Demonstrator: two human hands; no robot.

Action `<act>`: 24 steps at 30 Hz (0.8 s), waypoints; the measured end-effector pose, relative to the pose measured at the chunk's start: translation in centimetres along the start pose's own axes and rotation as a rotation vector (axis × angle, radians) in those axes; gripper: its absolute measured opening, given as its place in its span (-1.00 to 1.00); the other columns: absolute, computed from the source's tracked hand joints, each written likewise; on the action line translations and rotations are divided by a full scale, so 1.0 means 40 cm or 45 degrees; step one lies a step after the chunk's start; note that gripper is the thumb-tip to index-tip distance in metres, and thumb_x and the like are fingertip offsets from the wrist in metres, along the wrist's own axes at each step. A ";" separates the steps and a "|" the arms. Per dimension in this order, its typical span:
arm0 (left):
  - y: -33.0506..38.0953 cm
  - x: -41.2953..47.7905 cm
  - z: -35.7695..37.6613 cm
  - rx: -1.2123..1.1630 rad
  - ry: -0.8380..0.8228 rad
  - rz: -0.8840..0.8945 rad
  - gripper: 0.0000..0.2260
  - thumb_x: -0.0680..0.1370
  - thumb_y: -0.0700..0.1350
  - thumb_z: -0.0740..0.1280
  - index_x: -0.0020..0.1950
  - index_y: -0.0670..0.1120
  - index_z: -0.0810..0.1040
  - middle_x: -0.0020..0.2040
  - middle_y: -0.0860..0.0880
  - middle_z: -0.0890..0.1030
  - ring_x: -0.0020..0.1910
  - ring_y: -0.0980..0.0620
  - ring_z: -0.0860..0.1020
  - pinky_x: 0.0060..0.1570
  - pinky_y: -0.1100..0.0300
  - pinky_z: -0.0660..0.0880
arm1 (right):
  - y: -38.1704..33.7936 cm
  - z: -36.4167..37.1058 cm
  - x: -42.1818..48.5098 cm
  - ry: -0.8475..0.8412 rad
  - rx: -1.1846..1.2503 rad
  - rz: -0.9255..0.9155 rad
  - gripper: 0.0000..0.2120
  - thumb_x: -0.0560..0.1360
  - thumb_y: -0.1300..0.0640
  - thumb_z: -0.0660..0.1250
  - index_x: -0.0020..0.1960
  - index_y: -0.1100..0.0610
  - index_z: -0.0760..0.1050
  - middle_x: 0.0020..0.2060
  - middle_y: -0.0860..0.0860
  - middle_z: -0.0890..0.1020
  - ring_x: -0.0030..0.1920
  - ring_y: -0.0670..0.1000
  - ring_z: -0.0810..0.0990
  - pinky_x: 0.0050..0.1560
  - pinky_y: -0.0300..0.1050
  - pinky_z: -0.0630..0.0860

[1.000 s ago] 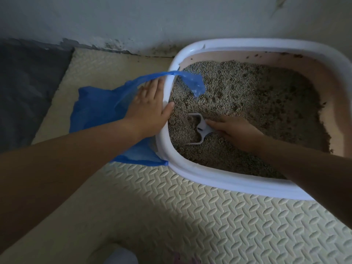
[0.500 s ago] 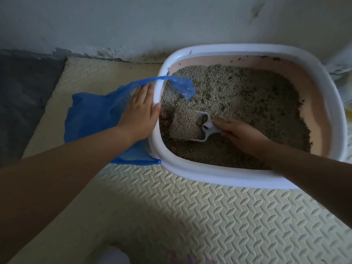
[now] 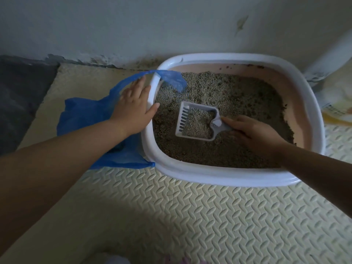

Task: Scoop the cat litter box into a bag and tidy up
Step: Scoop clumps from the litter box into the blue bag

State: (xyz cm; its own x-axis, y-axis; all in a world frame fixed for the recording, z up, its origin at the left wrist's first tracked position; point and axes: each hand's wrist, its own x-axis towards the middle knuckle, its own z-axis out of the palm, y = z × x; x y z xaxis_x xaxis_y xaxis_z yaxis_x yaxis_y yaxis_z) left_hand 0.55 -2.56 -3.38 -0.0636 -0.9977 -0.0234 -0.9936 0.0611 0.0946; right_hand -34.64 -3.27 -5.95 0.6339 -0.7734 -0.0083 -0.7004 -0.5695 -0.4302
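Observation:
A white-rimmed litter box [image 3: 219, 177] with pink inner walls stands against the wall, filled with grey-brown litter [image 3: 238, 92]. My right hand [image 3: 253, 132] grips the handle of a white slotted scoop [image 3: 196, 121], which lies level over the litter with a load of granules in it. A blue plastic bag [image 3: 85, 115] lies on the mat to the left of the box, one handle draped over the box's left rim. My left hand [image 3: 133, 107] rests flat on the bag's mouth against that rim, fingers spread, thumb over the rim.
A cream embossed foam mat [image 3: 190, 216] covers the floor in front. Dark grey floor [image 3: 21, 96] lies at the far left. A white and yellow sack [image 3: 339, 96] leans at the right of the box. The stained wall runs close behind.
The scoop has come up out of the litter and turned level, now further right with its slots in view. My left hand has stayed on the bag at the rim.

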 end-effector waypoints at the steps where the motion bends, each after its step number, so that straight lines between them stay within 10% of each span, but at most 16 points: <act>1: 0.000 0.008 -0.003 0.003 0.007 -0.009 -0.44 0.61 0.14 0.08 0.51 -0.14 0.13 0.57 -0.09 -0.07 0.53 -0.11 -0.04 0.47 -0.07 -0.05 | -0.002 0.002 0.000 -0.010 -0.011 -0.016 -0.55 0.56 0.11 0.22 0.44 -0.01 0.32 0.02 0.08 0.54 -0.03 0.12 0.54 -0.13 0.00 0.50; 19: 0.000 0.126 -0.061 0.226 0.130 0.331 -0.53 0.50 0.04 0.05 0.28 -0.13 0.50 0.36 -0.12 0.42 0.30 -0.17 0.35 0.16 -0.09 0.36 | 0.002 0.013 0.057 0.061 0.160 0.157 -0.53 0.58 0.14 0.20 0.45 -0.09 0.27 -0.05 -0.05 0.46 -0.08 -0.04 0.47 -0.12 -0.06 0.44; 24: 0.001 0.142 -0.027 0.195 0.069 0.327 -0.56 0.60 0.05 0.07 0.43 -0.09 0.35 0.54 -0.08 0.14 0.50 -0.06 0.08 0.35 -0.12 0.17 | -0.006 0.020 0.063 0.052 0.177 0.141 -0.53 0.58 0.15 0.20 0.46 -0.07 0.26 -0.08 -0.06 0.44 -0.09 -0.02 0.48 -0.12 0.00 0.47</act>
State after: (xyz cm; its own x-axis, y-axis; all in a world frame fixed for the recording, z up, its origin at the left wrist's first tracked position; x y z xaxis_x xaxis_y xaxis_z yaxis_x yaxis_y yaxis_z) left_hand 0.27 -8.24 -2.44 -0.3135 -0.9489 0.0357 -0.9484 0.3111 -0.0607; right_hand -32.59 -4.87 -6.58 0.5397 -0.8414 -0.0267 -0.7112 -0.4388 -0.5493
